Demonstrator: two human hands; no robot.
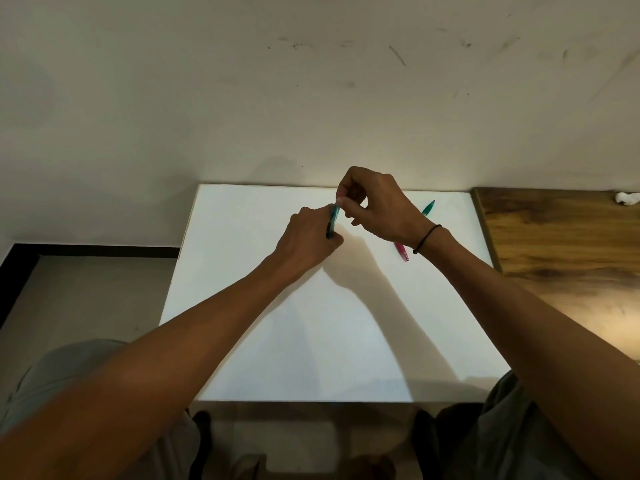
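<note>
Left hand [308,242] is gripping a teal pen [334,220] over the white tabletop [311,341], right hand [377,202] pinching its top end. 2 more pens, teal [428,207] and pink [401,251], lying nearby.

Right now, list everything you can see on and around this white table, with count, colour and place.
held pen: one, teal, between both hands over the white table
second pen: one, teal, lying on the white table beyond the right wrist
pink pen: one, pink, lying on the white table, partly hidden by the right wrist
white table: one, white, centre, against the wall
wooden top: one, brown, right of the white table
crumpled wad: one, white, far right on the wooden top
wristband: one, black, on the right wrist
left hand: one, grips the held pen's barrel
right hand: one, pinches the held pen's upper end
</note>
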